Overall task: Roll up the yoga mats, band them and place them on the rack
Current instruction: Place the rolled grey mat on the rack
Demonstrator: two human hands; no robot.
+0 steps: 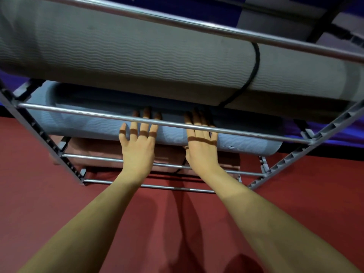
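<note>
A rolled light-blue yoga mat point(82, 123) lies across the middle shelf of a grey rack point(295, 154) with metal bars. My left hand point(137, 142) and my right hand point(201, 142) rest flat on its front side, fingers spread and reaching past a shelf bar. On the shelf above lies a rolled grey mat point(137, 56) with a black band point(254, 69) around its right end. A rolled pinkish mat point(94, 150) sits on the shelf below, partly hidden by my hands.
The rack stands on a red floor point(59, 213). A blue wall or surface point(344, 133) shows behind it. A thin metal bar point(256, 134) crosses in front of the blue mat, and another bar point(197, 26) runs along the top shelf.
</note>
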